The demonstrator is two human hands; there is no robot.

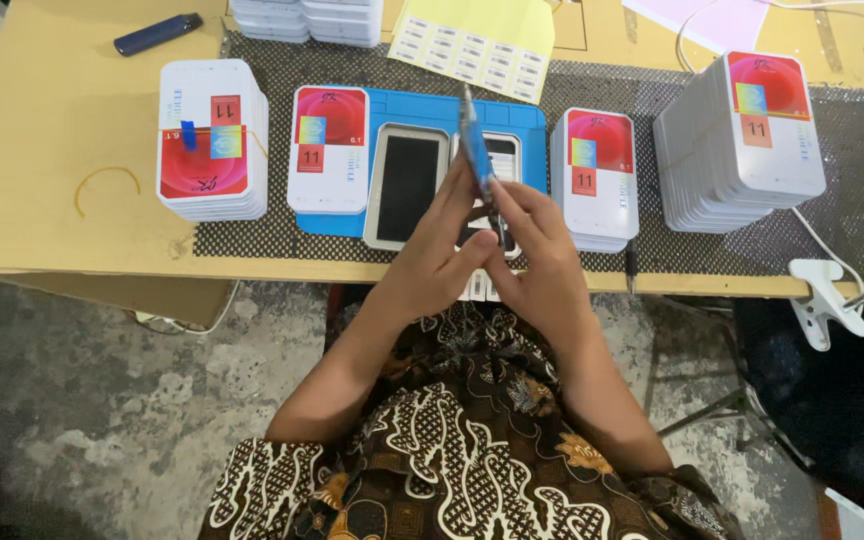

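- The left hand and right hand meet over the near edge of the table, both closed on a thin blue phone panel held on edge, nearly upright, its top tilted slightly left.
- The left fingers pinch the panel's lower left side; the right fingers press its lower right edge, thumbs touching near its base.
- The panel stands above a blue work mat, in front of two flat trays: a silver one with a dark screen on the left, and a second one partly hidden behind the hands.
- A stack of white boxes with red labels sits on the mat's left edge; another stack stands just beside its right edge.
- A taller stack stands further left, and a leaning stack is well to the right, on dark mesh matting.
- Open room lies between the hands and the side stacks, and on the bare tabletop at far left.
- A yellow label sheet lies at the back; a white clamp grips the table's near right edge.
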